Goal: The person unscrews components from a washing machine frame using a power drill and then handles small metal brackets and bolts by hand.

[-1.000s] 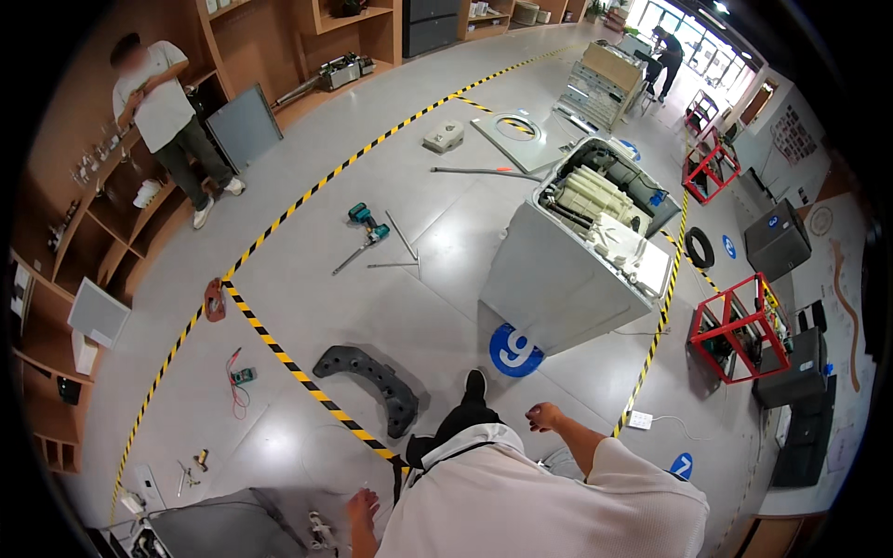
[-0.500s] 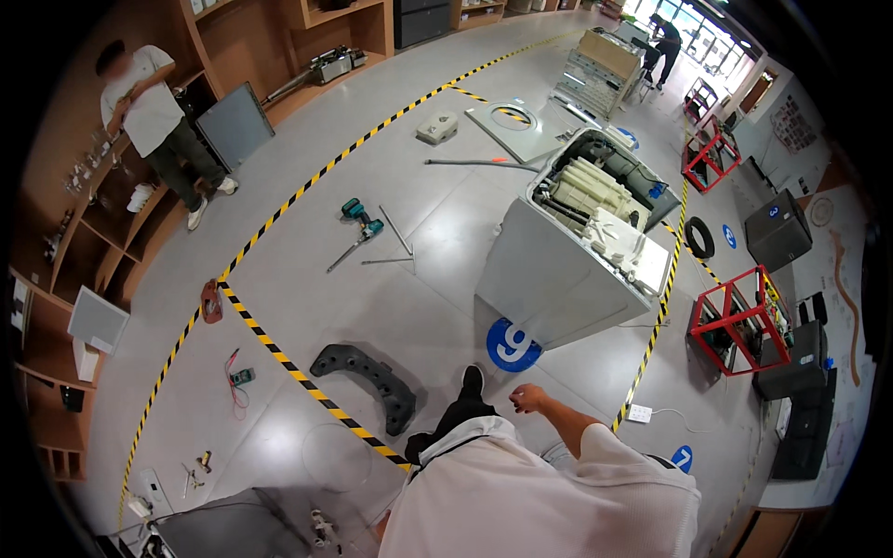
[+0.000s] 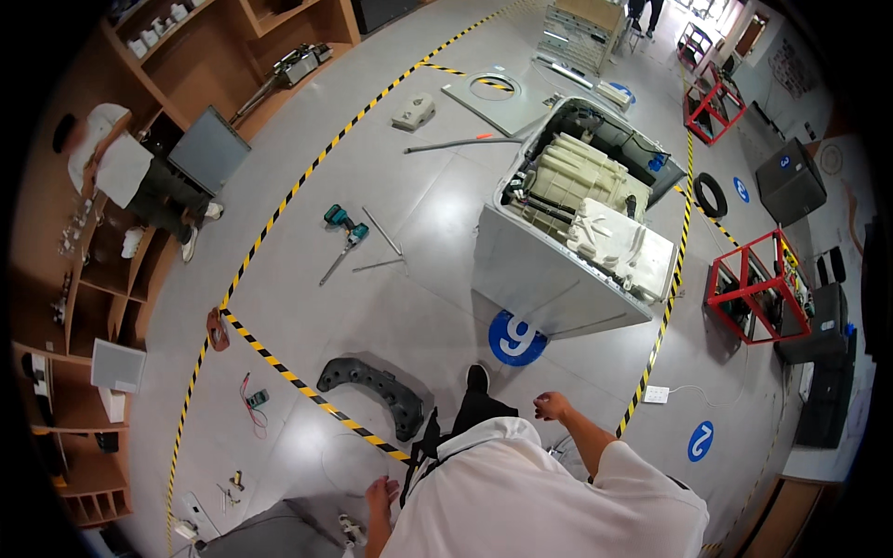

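Note:
My right hand (image 3: pixel 553 405) hangs in front of my body with its fingers loosely parted and nothing in it. Lower and to the left, my left hand (image 3: pixel 379 491) is also free, its fingers apart. Ahead of me stands a washing machine (image 3: pixel 549 274) with its top off, its pale plastic inner parts showing inside the grey casing. Nearest my left hand on the floor lies a black curved block (image 3: pixel 374 379) with holes along it. Neither hand touches these things. A teal cordless drill (image 3: pixel 346 223) with a long bit lies farther left, beside thin metal rods (image 3: pixel 382 231).
Yellow-black tape (image 3: pixel 298 383) marks the floor. A multimeter (image 3: pixel 256 398) with leads lies left, and a grey panel with a round opening (image 3: pixel 516 112) beyond. A person (image 3: pixel 119 167) stands by the shelves. Red-framed carts (image 3: pixel 758 288) and a power strip (image 3: pixel 656 394) are right.
My left hand has come into fuller view beside my body. The view has shifted, and my right hand sits slightly farther right. The person by the shelves leans more in the picture.

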The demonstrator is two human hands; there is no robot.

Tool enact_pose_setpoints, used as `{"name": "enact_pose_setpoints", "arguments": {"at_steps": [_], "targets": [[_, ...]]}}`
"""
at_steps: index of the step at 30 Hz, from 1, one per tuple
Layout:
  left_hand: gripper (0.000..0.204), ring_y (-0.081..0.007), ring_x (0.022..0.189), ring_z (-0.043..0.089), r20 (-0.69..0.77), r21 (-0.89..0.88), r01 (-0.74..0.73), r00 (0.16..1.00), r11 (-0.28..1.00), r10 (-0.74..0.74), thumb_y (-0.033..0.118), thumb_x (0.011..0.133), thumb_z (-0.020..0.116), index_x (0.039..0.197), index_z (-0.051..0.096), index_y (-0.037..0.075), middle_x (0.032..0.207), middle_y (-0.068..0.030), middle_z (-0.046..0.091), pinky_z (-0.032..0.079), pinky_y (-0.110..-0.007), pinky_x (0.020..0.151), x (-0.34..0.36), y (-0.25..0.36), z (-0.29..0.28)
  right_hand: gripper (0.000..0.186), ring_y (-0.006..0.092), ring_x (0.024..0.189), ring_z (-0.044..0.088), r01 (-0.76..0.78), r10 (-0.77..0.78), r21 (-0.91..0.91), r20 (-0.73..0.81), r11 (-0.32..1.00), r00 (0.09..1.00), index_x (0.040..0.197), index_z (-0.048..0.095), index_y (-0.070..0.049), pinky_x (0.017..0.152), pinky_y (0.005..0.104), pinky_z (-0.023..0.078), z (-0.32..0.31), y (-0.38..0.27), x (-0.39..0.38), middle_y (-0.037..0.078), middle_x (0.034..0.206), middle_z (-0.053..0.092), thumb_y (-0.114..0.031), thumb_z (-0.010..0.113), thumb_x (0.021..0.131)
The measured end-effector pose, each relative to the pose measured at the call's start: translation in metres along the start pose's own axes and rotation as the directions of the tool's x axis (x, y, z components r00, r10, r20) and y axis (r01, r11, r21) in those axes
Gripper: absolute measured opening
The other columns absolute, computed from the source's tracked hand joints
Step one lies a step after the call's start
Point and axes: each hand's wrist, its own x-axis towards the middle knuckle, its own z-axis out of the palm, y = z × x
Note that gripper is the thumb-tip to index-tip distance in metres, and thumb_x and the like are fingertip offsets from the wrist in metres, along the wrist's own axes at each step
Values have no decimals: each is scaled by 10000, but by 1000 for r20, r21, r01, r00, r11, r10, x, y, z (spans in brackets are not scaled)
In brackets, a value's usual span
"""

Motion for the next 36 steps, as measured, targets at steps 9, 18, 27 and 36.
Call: {"name": "enact_pose_setpoints", "arguments": {"at_steps": [9, 18, 27, 36], "targets": [[304, -163, 741, 627, 37, 311, 25, 999, 950, -38, 305, 851, 566, 973, 592, 27, 845, -78, 648, 487, -287, 649, 37, 102, 76, 257, 178, 690, 657, -70, 117, 370, -108, 926, 987, 1056, 556, -50, 611, 321, 522, -52, 25, 8, 78, 825, 644, -232, 523, 879], [299, -140, 816, 630, 150, 480, -102, 988, 871, 32, 318, 882, 521, 1042, 597, 77, 909, -48, 654, 482, -284, 691, 91, 179, 114, 293, 197, 697, 646, -150, 233, 615, -57, 774, 971, 1108, 496, -27, 557, 313, 515, -28, 56, 8, 104, 821, 628, -231, 514, 899], [278, -141, 627, 567, 117, 412, 10, 991, 911, -63, 301, 857, 527, 914, 630, 49, 757, -45, 616, 450, -284, 572, 154, 206, 124, 344, 249, 703, 642, -204, 325, 591, -106, 781, 940, 1165, 465, -2, 638, 382, 542, -31, -11, 10, 163, 858, 631, -200, 520, 888], [265, -140, 685, 608, 107, 356, 11, 993, 934, -53, 302, 849, 551, 855, 633, 50, 791, -37, 641, 453, -265, 566, 254, 329, 103, 332, 188, 681, 646, -84, 153, 278, -234, 957, 960, 1093, 539, -10, 586, 308, 516, -2, -221, 54, 102, 823, 652, -273, 513, 891]]}}
